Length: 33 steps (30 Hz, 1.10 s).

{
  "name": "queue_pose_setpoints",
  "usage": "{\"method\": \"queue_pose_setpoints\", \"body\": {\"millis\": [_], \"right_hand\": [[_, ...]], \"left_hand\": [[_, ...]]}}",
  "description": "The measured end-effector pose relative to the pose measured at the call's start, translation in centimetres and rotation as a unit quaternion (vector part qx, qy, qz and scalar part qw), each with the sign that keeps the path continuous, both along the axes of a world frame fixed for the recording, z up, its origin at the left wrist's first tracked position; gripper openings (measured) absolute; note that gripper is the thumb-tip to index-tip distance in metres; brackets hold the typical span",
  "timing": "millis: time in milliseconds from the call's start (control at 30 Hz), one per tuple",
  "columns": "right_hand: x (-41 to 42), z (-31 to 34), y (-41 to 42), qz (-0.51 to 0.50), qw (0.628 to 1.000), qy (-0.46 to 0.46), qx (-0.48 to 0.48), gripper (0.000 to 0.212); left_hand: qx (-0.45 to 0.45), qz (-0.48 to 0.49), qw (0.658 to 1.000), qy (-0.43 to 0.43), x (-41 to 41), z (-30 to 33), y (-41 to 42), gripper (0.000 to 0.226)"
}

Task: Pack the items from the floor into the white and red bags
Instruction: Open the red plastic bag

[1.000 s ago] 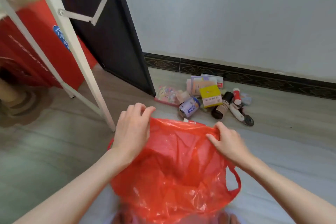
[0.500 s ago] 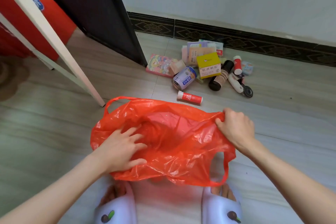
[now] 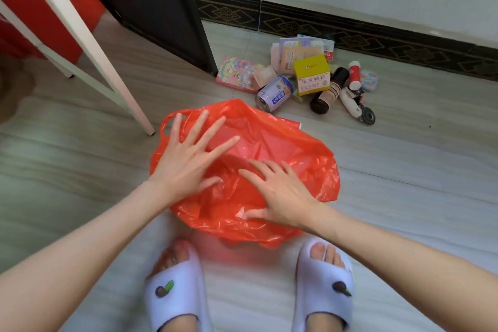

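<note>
The red bag (image 3: 272, 148) lay spread on the floor (image 3: 404, 170) just in front of our slippers (image 3: 323, 291). We pressed our left hand (image 3: 186, 159) flat on its left side, fingers straight and fanned apart. Our right hand (image 3: 280, 194) rested on its near edge, fingers spread, pinching nothing. Beyond the bag, near the wall, sat the pile: a yellow box (image 3: 312, 75), a can (image 3: 275, 93) touching the bag's far edge, a dark bottle (image 3: 327, 94).

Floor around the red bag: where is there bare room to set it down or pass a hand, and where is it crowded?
Bare floor lies right of the red bag, below the pile, and left of it, toward the white frame leg. It is crowded beyond the bag: the can nearly touches its rim, with the yellow box and bottles packed against the baseboard.
</note>
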State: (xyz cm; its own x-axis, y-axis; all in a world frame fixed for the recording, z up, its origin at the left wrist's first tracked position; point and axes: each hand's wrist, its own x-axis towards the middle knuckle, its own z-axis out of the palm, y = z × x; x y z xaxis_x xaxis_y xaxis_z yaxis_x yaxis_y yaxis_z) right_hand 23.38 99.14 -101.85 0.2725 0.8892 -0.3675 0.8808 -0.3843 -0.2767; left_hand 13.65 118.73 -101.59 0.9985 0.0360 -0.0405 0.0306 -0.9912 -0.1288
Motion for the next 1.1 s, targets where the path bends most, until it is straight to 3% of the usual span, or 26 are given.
{"method": "queue_pose_setpoints", "body": {"millis": [100, 233, 367, 433, 533, 633, 733, 833, 967, 1100], "right_hand": [[0.3, -2.3, -0.6, 0.053, 0.996, -0.052, -0.047, 0.099], [0.5, -4.8, -2.1, 0.091, 0.988, -0.079, -0.094, 0.103], [1.5, -5.2, -1.8, 0.089, 0.974, -0.077, -0.192, 0.102], [1.8, -5.0, -1.5, 0.091, 0.974, -0.078, -0.194, 0.101], [1.5, -5.0, -1.2, 0.095, 0.989, -0.088, -0.074, 0.077], [1.4, -5.4, -1.0, 0.085, 0.988, -0.128, 0.016, 0.054], [1.9, -6.6, -1.3, 0.062, 0.987, -0.103, -0.102, 0.075], [2.3, -6.5, -1.4, -0.003, 0.980, -0.040, -0.194, 0.077], [1.4, -5.7, -1.1, -0.033, 0.996, 0.018, -0.083, 0.058], [0.6, -4.2, -0.6, 0.006, 0.993, -0.055, 0.108, 0.042]], "left_hand": [[0.020, 0.071, 0.995, 0.066, 1.0, -1.3, 1.2, 0.116], [0.102, 0.124, 0.977, 0.141, 2.3, -2.5, 2.4, 0.121], [0.128, 0.146, 0.968, 0.159, 3.1, -2.0, 2.4, 0.117], [0.082, 0.141, 0.981, 0.109, 2.8, -1.9, 1.4, 0.106], [-0.008, 0.060, 0.998, -0.020, 1.8, -1.8, -0.7, 0.073], [-0.095, -0.038, 0.995, -0.012, 0.4, -2.6, -2.9, 0.048], [-0.112, -0.156, 0.979, 0.072, -1.4, -3.7, -3.0, 0.047], [-0.056, -0.218, 0.969, 0.102, -2.9, -4.3, -1.2, 0.032], [-0.001, -0.088, 0.993, 0.081, -3.0, -2.5, 2.6, 0.034], [-0.028, 0.026, 0.998, 0.055, -2.8, -0.1, 3.4, 0.038]]}}
